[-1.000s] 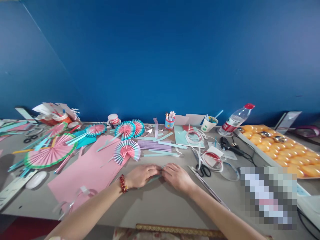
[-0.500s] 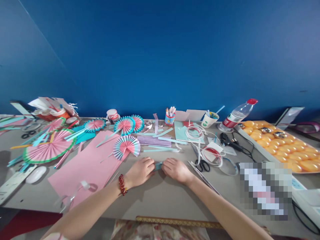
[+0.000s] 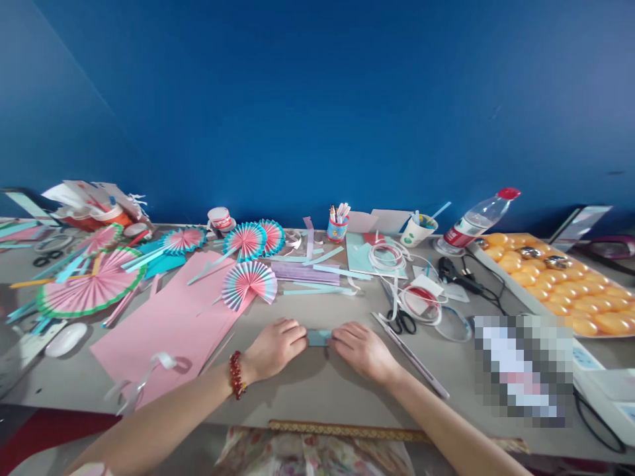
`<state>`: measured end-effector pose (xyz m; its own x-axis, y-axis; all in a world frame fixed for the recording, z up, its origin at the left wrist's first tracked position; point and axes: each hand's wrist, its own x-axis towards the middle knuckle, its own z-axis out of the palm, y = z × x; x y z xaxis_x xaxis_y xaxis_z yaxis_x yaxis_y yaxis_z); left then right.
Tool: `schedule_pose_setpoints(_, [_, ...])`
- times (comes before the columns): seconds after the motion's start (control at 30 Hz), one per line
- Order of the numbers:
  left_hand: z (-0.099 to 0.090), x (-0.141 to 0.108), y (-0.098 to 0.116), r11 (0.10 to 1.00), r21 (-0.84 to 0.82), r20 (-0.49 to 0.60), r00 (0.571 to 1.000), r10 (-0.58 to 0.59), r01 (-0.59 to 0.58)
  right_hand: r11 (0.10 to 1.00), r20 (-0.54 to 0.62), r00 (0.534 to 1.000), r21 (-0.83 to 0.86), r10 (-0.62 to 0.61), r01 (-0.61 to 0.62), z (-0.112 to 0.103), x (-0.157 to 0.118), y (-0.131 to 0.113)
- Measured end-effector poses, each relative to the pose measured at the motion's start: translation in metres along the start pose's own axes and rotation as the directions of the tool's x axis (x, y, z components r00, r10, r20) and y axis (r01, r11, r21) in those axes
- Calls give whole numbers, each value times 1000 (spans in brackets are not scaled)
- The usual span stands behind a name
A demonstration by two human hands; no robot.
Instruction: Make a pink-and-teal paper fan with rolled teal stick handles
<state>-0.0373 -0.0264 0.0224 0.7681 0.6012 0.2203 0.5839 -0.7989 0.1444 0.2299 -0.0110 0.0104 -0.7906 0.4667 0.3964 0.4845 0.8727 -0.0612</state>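
Left grip (image 3: 278, 345) and right grip (image 3: 364, 350) have parted, pinching blue strip (image 3: 319, 338); scissors (image 3: 401, 322) lie rightward.

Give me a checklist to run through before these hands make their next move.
1. Left hand at the left end of the blue paper strip: ok.
2. Right hand at the strip's other end: ok.
3. Strip's ends visible: not ok, fingers cover them.
4. Firmness of each hold: cannot tell, the thumbs are hidden.
5. Long silver tool apart from the right hand: ok, it lies to that hand's right.
6. Pink paper uncovered: not ok, white ribbon lies over it.
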Motion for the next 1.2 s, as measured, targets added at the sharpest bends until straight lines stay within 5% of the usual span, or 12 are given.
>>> schedule_pose_setpoints(0.37, [-7,-28,11,948,-69,-71,947,-314,310,962,95,977,181,190,-204,-5,-2,1])
schedule_pose_setpoints(0.73, [0,-27,8,856,-227,-131,856,-499,464,863,91,909,287,406,-415,-5,8,-5])
schedule_pose_setpoints(1.2, [-1,-25,9,828,-208,-107,829,-548,520,824,69,865,273,497,-496,-5,7,-6])
